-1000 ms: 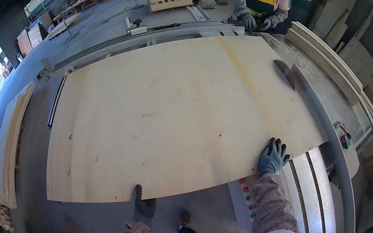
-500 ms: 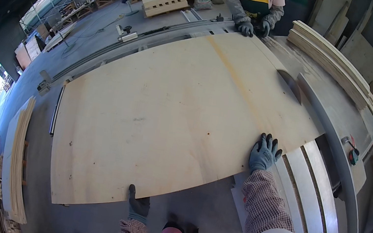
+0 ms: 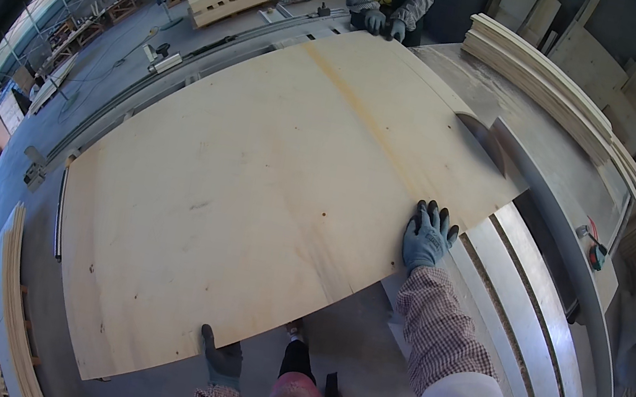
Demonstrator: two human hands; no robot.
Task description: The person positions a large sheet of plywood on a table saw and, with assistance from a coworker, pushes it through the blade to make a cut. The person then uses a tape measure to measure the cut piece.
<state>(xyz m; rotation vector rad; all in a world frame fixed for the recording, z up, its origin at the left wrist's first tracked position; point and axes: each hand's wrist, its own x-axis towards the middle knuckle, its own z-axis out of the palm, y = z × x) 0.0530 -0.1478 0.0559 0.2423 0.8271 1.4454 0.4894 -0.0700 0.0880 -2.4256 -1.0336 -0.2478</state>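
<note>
A large pale plywood sheet [image 3: 252, 187] lies across a panel saw's table, a dark curved saw blade [image 3: 483, 141] standing up through its right part. At the sheet's near edge, my left hand [image 3: 224, 362], in a blue-grey glove with dark fingertips, grips the plywood with the thumb on top; its other fingers are hidden underneath. My right hand [image 3: 427, 239], gloved alike, rests flat on the sheet's near right part with the fingers spread. Across the sheet, a co-worker's gloved hands [image 3: 384, 25] are at its far edge.
Right of the blade runs a long metal fence [image 3: 556, 245]. Slotted metal table strips [image 3: 514, 318] lie beside my right arm. A tape measure [image 3: 597, 256] sits past the fence. Long boards [image 3: 554, 91] are stacked at the far right, more boards [image 3: 11, 298] at the left.
The plywood has slid forward along the fence, its near right corner now closer to the blade. Both my hands have moved with it. The whole view has shifted a little.
</note>
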